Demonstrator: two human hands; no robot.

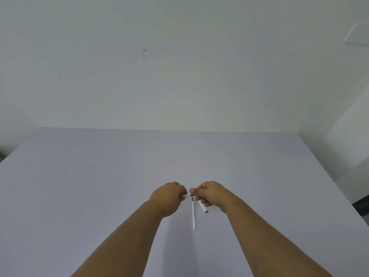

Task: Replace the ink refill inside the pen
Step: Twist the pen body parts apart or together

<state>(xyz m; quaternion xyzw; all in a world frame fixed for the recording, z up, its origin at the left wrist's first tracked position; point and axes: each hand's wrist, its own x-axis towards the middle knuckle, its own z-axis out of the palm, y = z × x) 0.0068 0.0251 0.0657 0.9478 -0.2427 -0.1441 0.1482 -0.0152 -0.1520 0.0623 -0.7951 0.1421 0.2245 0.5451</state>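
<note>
Both my hands meet above the pale lilac table. My left hand pinches a small white pen piece at its fingertips. My right hand grips the white pen barrel, whose dark-tipped end sticks out below the palm. The two pieces nearly touch between the hands; the joint is too small to tell apart. A thin white ink refill with a dark tip lies on the table just below the hands, pointing toward me.
A plain white wall rises behind the table's far edge. The table's right edge drops off to a dark floor. A white block stands at the far right.
</note>
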